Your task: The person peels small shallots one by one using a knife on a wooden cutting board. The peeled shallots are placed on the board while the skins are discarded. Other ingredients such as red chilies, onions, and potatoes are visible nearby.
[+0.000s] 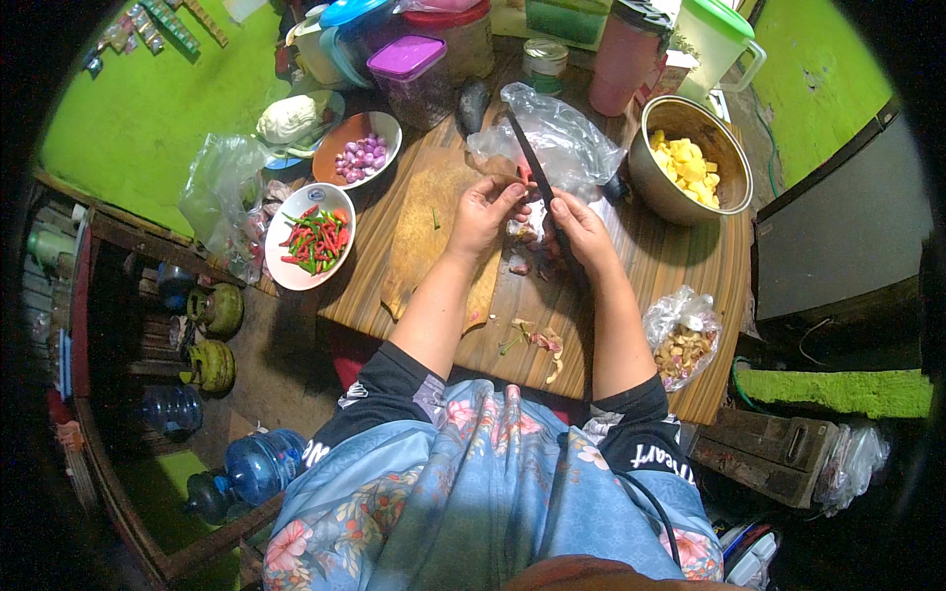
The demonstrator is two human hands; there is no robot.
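Observation:
My right hand [583, 229] is wrapped around a long dark knife [530, 158], its blade pointing up and away from me. Close beside it, my left hand [483, 215] pinches something small at its fingertips, too small to name. Both hands are above the table, near the right edge of a wooden cutting board [424, 227] with a bit of green stem on it. Under and between the hands lie dark reddish peelings [532, 251]. A crumpled clear plastic bag [567, 138] spreads just beyond them.
On the left stand a bowl of red and green chillies [315, 240] and a bowl of peeled shallots [361, 158]. A pot of cut yellow pieces [685, 169] stands right, a bag of peelings [682, 340] near the right edge. Lidded containers [407, 79] and a pink tumbler [628, 64] line the back.

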